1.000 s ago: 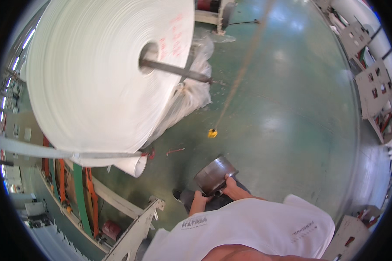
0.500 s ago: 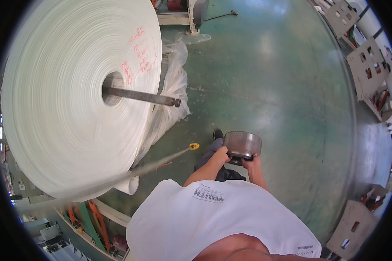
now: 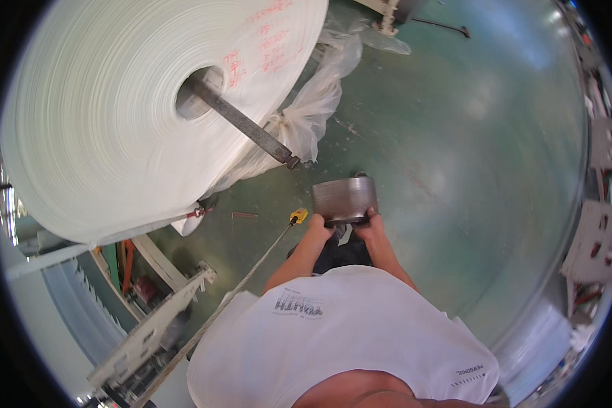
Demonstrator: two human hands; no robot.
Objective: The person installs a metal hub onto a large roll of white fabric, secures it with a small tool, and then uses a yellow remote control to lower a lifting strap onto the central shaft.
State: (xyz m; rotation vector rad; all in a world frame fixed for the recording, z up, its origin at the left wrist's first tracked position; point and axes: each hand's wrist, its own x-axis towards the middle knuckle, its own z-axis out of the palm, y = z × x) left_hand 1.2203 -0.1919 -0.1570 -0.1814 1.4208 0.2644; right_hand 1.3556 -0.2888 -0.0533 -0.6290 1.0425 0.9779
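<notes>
The left hand (image 3: pixel 320 226) and right hand (image 3: pixel 370 224) clasp the near edge of a dark metal cylinder (image 3: pixel 345 197) before the torso, green floor (image 3: pixel 483 156) stretching rightward, a white roll (image 3: pixel 109 136) left and cut off above, most fingers hidden.

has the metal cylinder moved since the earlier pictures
Yes: the cylinder has come closer to the free end of the bar in the white roll.
</notes>
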